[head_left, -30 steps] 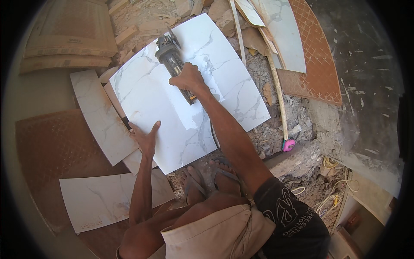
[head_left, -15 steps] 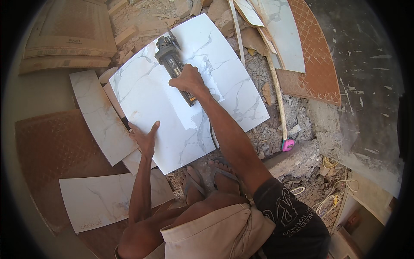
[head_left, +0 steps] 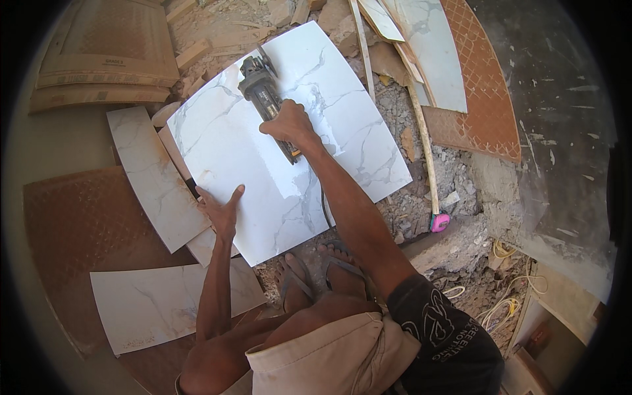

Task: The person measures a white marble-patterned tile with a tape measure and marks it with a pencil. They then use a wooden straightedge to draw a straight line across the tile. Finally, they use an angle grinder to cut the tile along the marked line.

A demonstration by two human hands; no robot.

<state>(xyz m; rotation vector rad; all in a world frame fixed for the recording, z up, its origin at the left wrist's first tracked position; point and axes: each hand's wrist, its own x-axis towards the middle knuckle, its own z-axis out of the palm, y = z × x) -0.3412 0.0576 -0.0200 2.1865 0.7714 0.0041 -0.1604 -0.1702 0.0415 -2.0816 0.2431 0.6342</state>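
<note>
A large white marble-patterned tile [head_left: 359,148] lies tilted across the ground in front of my feet. My right hand [head_left: 288,124] is wrapped round the body of a dark angle grinder [head_left: 259,84], whose disc end points at the tile's far edge. A power cord runs back from the grinder under my right forearm. At the tile's left edge rests my left hand [head_left: 221,209], thumb and fingers spread apart, the thumb over the white face. Brighter white patches of dust or smears mark the tile around the grinder.
Cut tile pieces [head_left: 155,178] and brown tile backs [head_left: 76,230] lie on the left, below stacked cardboard boxes [head_left: 108,43]. A pink tape measure [head_left: 440,222], a wooden stick [head_left: 424,145] and rubble are to the right. Yellowish cord [head_left: 503,309] coils at lower right.
The grinder and my right hand have shifted very slightly nearer to me. My left hand and the tile look the same.
</note>
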